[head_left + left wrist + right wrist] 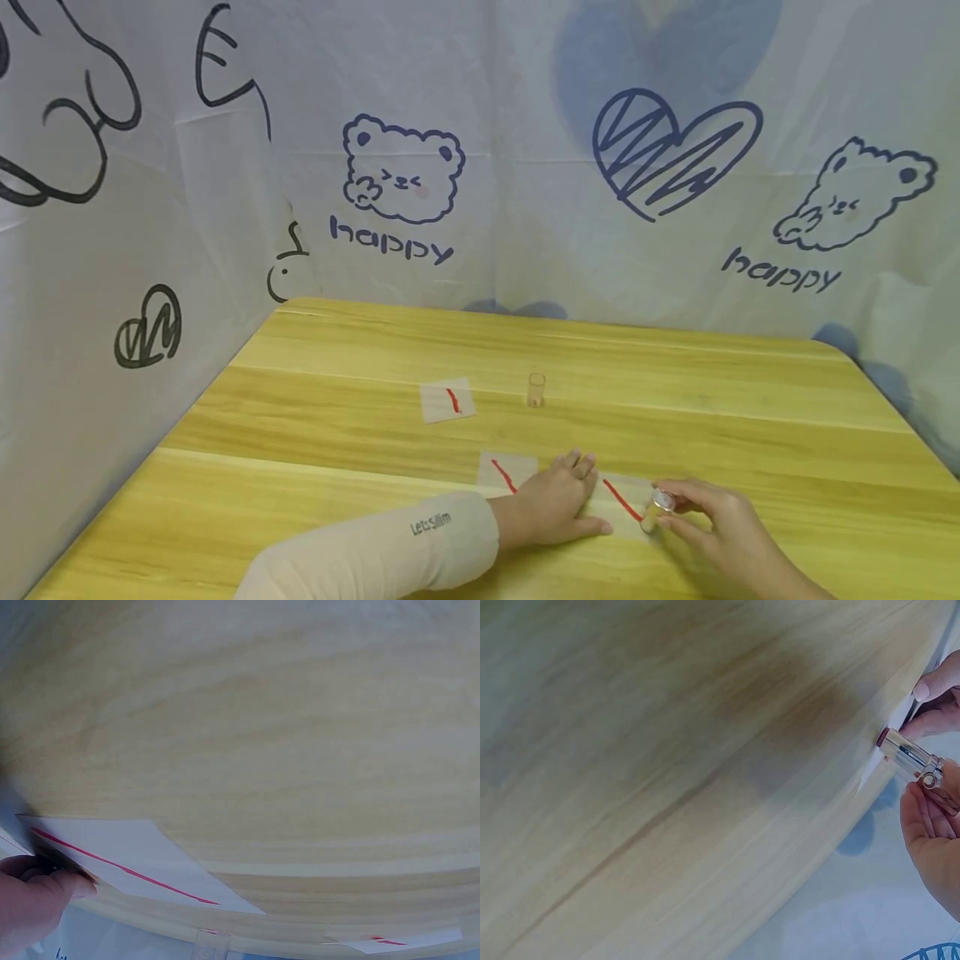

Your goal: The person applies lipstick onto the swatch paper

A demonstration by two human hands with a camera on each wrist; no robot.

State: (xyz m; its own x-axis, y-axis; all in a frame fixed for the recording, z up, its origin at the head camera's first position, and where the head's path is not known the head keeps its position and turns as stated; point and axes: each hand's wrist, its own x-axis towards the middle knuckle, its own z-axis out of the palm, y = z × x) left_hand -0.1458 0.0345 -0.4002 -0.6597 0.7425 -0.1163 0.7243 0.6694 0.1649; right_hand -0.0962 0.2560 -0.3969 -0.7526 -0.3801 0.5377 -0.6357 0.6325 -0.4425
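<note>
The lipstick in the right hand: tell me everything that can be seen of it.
The lipstick is a short, slim tube with a shiny, silvery body, metal or glossy plastic by its look, and a dark red tip. It is uncapped. In the head view its round silvery end faces up. It is held tilted, pinched between thumb and fingers of the right hand, its tip seeming to meet the white paper at one end of a red line.

Worktop [315, 450]: yellow wood grain is spreading across six o'clock.
Back cloth [517, 233]: pale fabric is hanging at twelve.
Scribbled heart [678, 154]: is showing at two.
Side cloth [217, 217]: is hanging at ten.
</note>
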